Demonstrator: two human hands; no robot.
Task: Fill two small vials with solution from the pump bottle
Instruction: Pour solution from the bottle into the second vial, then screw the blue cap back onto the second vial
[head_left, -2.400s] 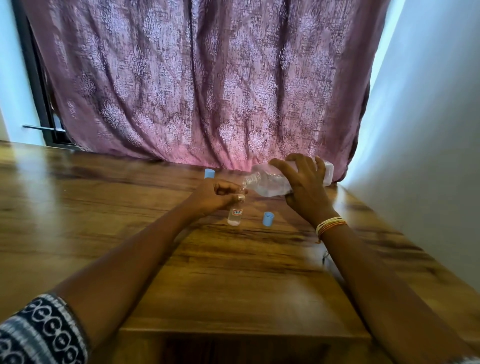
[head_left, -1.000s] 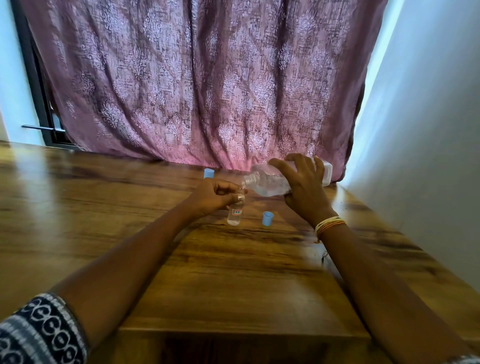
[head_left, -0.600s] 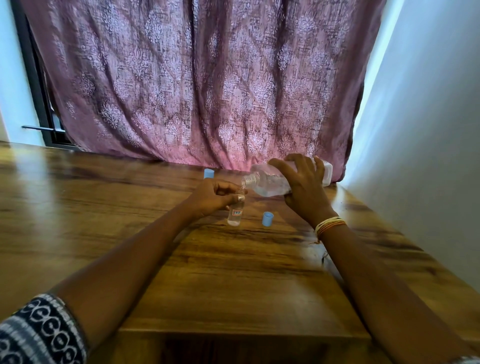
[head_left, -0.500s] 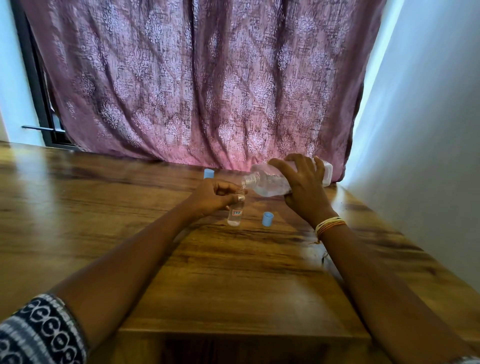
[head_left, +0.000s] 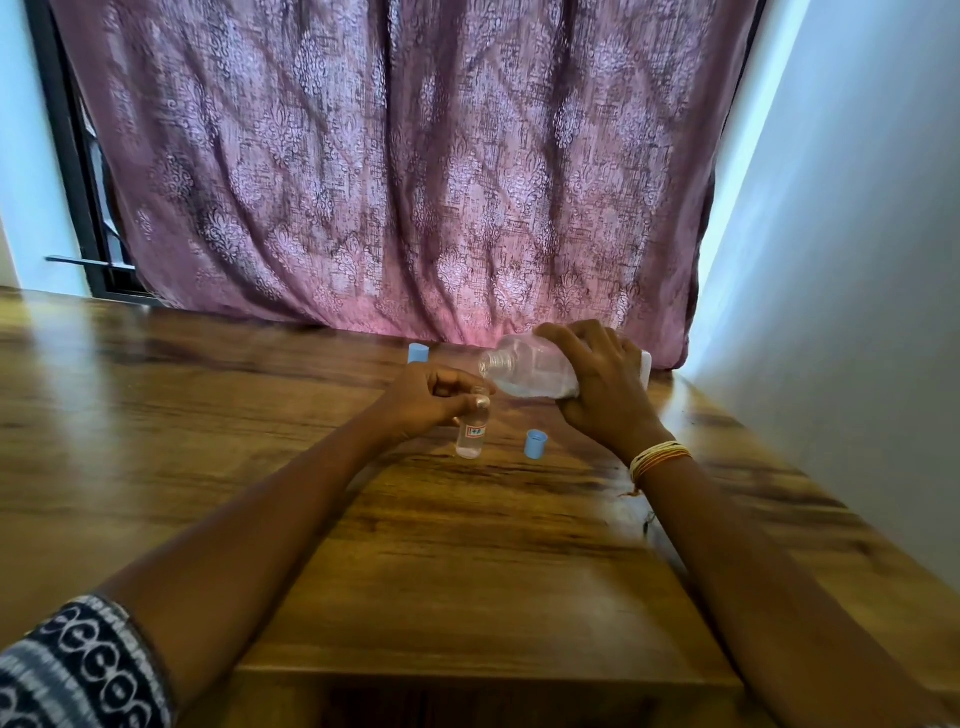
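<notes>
My left hand (head_left: 423, 397) pinches the neck of a small clear vial (head_left: 471, 435) with a red-printed label, which stands upright on the wooden table (head_left: 457, 561). My right hand (head_left: 605, 392) grips a clear plastic bottle (head_left: 524, 371) tipped on its side, with no pump on it. The bottle's open threaded mouth points left, just above and right of the vial's top. Clear liquid lies in the lower side of the bottle. A light blue cap (head_left: 535, 443) stands on the table right of the vial.
A second light blue cap (head_left: 418, 352) stands farther back near the purple curtain (head_left: 395, 171). A white wall (head_left: 852, 291) borders the table on the right. The table's front edge runs across the bottom of the view.
The bottle's mouth has lifted slightly and sits a little higher over the vial. Both hands stay in nearly the same place.
</notes>
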